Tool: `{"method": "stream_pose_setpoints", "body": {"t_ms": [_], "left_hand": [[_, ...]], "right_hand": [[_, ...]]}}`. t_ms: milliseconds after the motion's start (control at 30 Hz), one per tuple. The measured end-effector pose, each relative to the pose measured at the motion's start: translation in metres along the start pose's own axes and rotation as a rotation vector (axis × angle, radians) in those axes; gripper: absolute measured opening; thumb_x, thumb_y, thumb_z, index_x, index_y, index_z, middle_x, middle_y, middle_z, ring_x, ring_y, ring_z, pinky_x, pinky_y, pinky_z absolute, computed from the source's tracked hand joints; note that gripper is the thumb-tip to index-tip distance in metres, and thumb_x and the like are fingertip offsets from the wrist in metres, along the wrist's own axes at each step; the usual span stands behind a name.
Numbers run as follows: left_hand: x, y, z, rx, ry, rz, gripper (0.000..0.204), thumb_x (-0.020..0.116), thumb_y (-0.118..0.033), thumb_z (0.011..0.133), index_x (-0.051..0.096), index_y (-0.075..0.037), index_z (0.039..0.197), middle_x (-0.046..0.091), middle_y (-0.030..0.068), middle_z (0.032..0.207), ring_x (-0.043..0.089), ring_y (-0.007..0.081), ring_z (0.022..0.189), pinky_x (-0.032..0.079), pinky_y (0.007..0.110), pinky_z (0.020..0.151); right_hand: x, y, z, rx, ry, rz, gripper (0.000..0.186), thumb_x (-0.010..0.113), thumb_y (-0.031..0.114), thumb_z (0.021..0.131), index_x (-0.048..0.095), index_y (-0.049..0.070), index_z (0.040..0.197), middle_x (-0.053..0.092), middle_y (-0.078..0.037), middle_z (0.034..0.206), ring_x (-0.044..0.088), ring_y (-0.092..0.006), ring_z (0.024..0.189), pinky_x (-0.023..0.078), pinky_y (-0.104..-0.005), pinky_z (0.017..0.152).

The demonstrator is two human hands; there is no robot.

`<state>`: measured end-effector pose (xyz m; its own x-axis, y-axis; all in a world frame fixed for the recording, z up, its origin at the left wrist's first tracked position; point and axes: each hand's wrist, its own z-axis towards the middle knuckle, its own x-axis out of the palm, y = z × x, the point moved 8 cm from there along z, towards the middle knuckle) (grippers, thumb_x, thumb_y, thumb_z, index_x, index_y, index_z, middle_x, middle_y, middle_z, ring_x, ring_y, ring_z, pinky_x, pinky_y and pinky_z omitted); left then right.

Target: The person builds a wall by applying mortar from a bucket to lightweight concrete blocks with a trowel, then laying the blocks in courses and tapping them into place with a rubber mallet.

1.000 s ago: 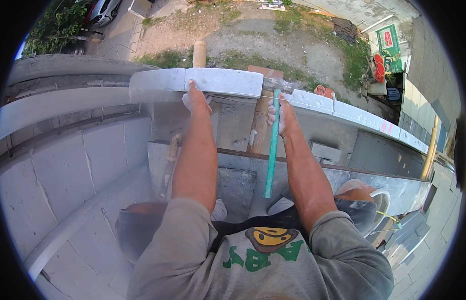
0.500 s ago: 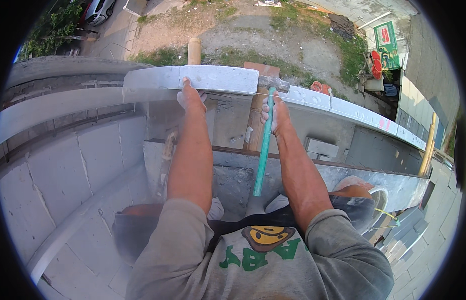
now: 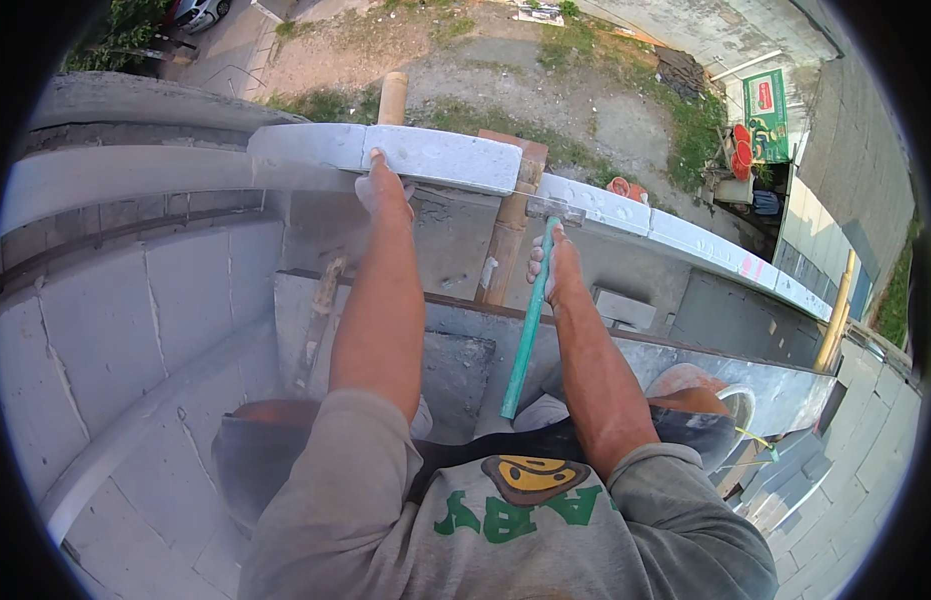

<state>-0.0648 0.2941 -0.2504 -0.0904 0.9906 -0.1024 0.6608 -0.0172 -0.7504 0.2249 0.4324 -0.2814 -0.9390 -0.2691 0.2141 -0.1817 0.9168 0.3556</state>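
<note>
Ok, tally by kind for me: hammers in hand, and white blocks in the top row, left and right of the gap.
Grey-headed hammer with a straight green handle, in the right hand: 1
White rectangular blocks left of the gap, one touched by the left hand: 2
White rectangular blocks right of the gap: 3
Total: 6

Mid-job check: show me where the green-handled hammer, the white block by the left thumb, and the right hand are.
Green-handled hammer (image 3: 525, 345): head view, on the handle.
White block (image 3: 450, 158): head view, middle of its long face.
Right hand (image 3: 564, 268): head view, between thumb and wrist.
</note>
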Motion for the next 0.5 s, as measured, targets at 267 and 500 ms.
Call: {"method": "stream_pose_setpoints", "body": {"t_ms": [267,500], "left_hand": [[0.002,-0.002,-0.007,-0.027,0.047,-0.02,0.061,0.061,-0.04,0.091,0.046,0.006,0.128,0.053,0.0211,0.123,0.062,0.0389,0.097,0.053,0.049,0.08],[-0.001,0.0,-0.005,-0.025,0.025,-0.017,0.061,0.062,-0.039,0.09,0.046,0.004,0.129,0.053,0.021,0.123,0.063,0.0391,0.096,0.054,0.049,0.077]], "right_hand": [[0.0,-0.008,0.001,0.014,-0.011,-0.102,0.046,0.039,0.053,0.098,0.05,0.009,0.088,0.047,-0.001,0.061,0.044,-0.0154,0.044,0.039,-0.0344,0.041],[-0.013,-0.011,0.005,0.039,-0.044,-0.129,0.045,0.04,0.052,0.098,0.049,0.008,0.09,0.046,0.0,0.06,0.043,-0.0152,0.044,0.038,-0.0343,0.042]]}}
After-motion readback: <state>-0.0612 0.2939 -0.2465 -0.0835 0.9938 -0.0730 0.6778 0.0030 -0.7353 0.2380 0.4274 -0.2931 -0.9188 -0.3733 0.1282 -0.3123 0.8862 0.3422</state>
